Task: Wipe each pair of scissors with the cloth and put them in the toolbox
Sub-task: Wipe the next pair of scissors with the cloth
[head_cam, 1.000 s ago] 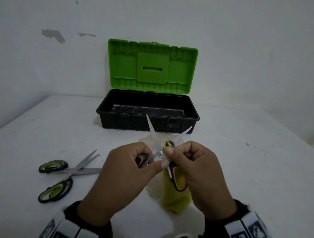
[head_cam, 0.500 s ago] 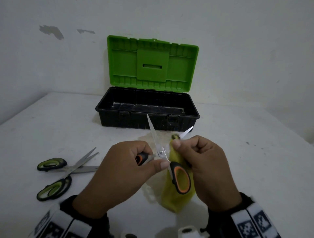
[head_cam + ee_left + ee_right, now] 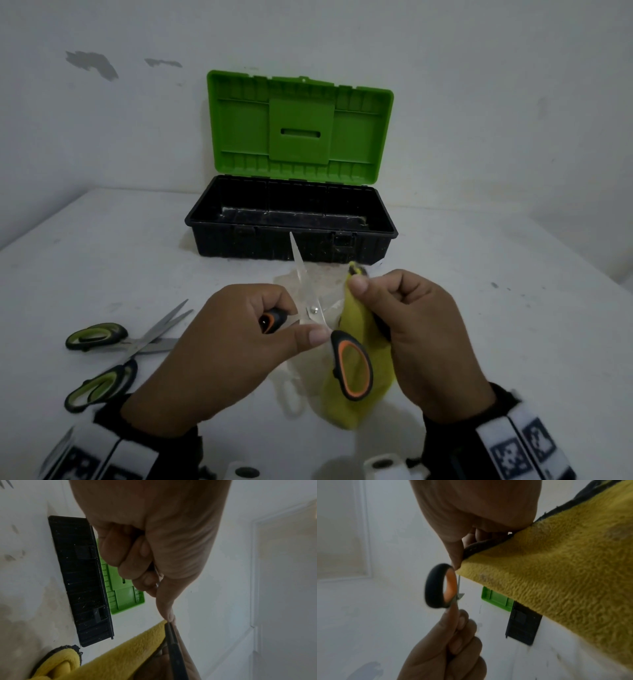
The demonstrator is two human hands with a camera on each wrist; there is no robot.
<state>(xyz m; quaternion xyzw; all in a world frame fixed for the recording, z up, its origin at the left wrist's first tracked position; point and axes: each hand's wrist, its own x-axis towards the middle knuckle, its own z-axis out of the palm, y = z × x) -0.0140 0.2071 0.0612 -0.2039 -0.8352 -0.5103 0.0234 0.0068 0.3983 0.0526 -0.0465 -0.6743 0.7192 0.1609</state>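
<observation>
Left hand (image 3: 219,346) grips the orange-handled scissors (image 3: 352,366) while right hand (image 3: 418,339) pinches the yellow cloth (image 3: 359,308) over 1 blade.

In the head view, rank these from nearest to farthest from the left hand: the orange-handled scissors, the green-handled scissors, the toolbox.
1. Orange-handled scissors: gripped by the left hand itself, at centre.
2. Green-handled scissors: lying on the table just left of that hand.
3. Toolbox: open, at the back of the table beyond both hands.
</observation>
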